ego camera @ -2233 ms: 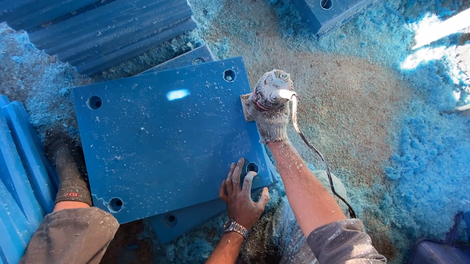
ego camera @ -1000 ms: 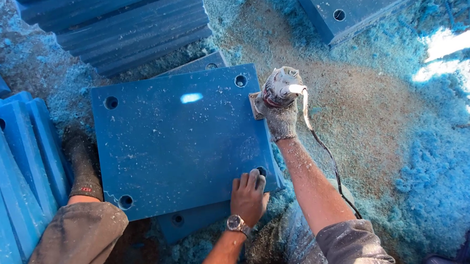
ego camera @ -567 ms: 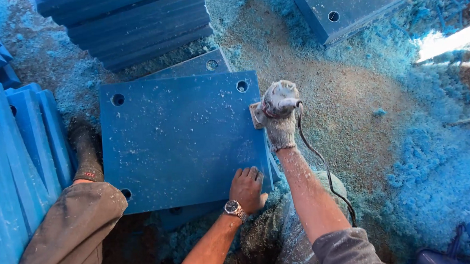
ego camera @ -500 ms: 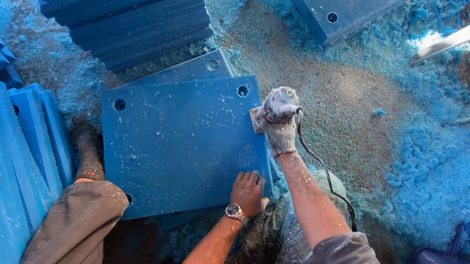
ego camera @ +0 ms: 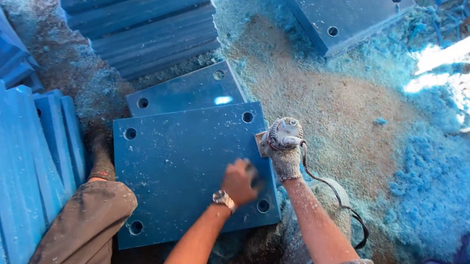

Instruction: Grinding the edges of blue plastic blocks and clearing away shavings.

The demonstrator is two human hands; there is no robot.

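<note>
my right hand (ego camera: pixel 285 157), in a dusty knit glove, is clenched around a small corded power tool (ego camera: pixel 280 135), and i press it against the right edge of the blue slab (ego camera: pixel 185 171), near the upper right corner hole (ego camera: pixel 248 117). its black cord (ego camera: pixel 336 194) loops down past my forearm. my left hand (ego camera: pixel 240 180) is bare, a watch (ego camera: pixel 223 198) on the wrist; it lies over the slab's lower right part, blurred, so i cannot tell whether the palm is flat or the fingers are curled, but it grips nothing i can see.

the slab lies flat in front of me on another slab (ego camera: pixel 185 91) of the same kind, whose far end sticks out beyond it. it has a hole near each corner and is speckled with pale dust. my left foot (ego camera: pixel 100 158) rests by its left edge, trouser knee (ego camera: pixel 94 213) below.

i judge the step in hand to be trimming the right edge, with the left hand steadying the slab. the next move calls for a firm hold on the tool, an even run along the edge, the cord kept clear, and my bare fingers kept away.

around me: blue shavings (ego camera: pixel 442 178) and tan sawdust (ego camera: pixel 320 87) on the ground, stacked blue slabs (ego camera: pixel 145 28) beyond, more standing on edge at my left (ego camera: pixel 11 164).
</note>
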